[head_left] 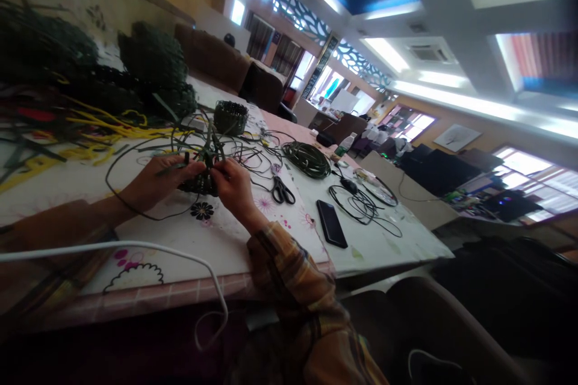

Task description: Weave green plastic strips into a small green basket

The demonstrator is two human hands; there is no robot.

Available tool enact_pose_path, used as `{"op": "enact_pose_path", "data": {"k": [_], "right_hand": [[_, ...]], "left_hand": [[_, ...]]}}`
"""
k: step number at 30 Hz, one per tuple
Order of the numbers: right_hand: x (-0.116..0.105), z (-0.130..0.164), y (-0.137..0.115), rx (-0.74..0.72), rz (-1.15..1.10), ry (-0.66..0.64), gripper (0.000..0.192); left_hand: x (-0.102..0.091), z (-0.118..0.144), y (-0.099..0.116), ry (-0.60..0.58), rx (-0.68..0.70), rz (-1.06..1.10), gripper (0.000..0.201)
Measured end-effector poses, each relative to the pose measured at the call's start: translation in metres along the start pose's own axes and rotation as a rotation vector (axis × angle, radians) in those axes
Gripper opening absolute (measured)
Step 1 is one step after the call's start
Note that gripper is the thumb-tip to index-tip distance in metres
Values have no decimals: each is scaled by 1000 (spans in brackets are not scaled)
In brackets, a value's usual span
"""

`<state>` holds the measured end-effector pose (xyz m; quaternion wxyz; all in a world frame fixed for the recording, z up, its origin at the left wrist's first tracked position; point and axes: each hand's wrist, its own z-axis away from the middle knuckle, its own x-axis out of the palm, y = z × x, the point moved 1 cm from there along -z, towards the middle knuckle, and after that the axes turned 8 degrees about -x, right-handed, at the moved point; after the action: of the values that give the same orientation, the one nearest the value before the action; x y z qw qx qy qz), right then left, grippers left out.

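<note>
A small dark green woven basket (198, 184) rests on the patterned tablecloth between my two hands, with loose strips sticking up from its rim. My left hand (165, 177) is closed at its left side, fingers pinching a flat green strip (169, 169). On the other side my right hand (232, 183) pinches the strips at the rim, thumb and fingertips together. One long thin strand loops out to the left under my left forearm. Just behind stands a round woven basket (231, 118). The lower part of the basket in my hands is partly hidden by my fingers.
Black scissors (283, 190) and a phone (332, 224) lie to the right. Behind them are a coil of green strip (307, 159) and loose black cable (361, 204). Yellow strips (112, 126) and dark green bundles (151, 57) fill the left. A white cable (171, 248) crosses the front.
</note>
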<state>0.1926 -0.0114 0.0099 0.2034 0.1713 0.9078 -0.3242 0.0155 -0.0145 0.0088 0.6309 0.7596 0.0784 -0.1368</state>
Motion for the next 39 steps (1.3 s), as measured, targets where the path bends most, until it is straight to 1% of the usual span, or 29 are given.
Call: {"op": "enact_pose_path", "data": {"k": [4,6,8,10,12,15,18,20,23,25,27,30,32,33,34,36,39], "right_hand": [[1,0,-2,-33,10,-22,18],[1,0,-4,-50,-11,-27,18],[1,0,-5,-46,-13,-2,19],[2,1,-6,-15,-24,45,19],[3,2,-4,57,-93,90,18],[6,4,2,183,-272,100,18],[7,4,4,212,-430,49,18],[6,3,4,220,-513,38,21],[4,1,4,241,-551,11,31],[3,0,4,220,-530,-9,32],[4,1,3,197,-504,17,30],[6,5,1,212,-507,119,31],[8,7,-1,219,-558,163,30],[8,7,-2,215,-600,164,29],[8,7,-2,206,-643,146,28],[7,6,-2,171,-705,65,26],[3,1,2,71,-681,-97,25]], "left_hand": [[2,0,3,40,-19,-60,49],[4,1,4,54,-30,-38,47],[5,2,5,88,-30,-11,44],[5,2,4,148,-33,31,41],[5,2,4,181,-29,80,38],[4,2,8,143,8,121,38],[3,3,12,112,14,118,38],[2,3,12,105,33,79,37],[1,3,7,100,75,-12,38],[1,3,4,97,92,-53,39],[1,3,4,85,101,-72,39],[1,3,7,58,102,-70,39],[1,2,10,65,95,-43,39],[2,1,11,77,93,-29,39],[2,0,12,93,90,-14,38],[2,-1,10,126,69,26,37],[3,-2,6,168,40,95,35]]}}
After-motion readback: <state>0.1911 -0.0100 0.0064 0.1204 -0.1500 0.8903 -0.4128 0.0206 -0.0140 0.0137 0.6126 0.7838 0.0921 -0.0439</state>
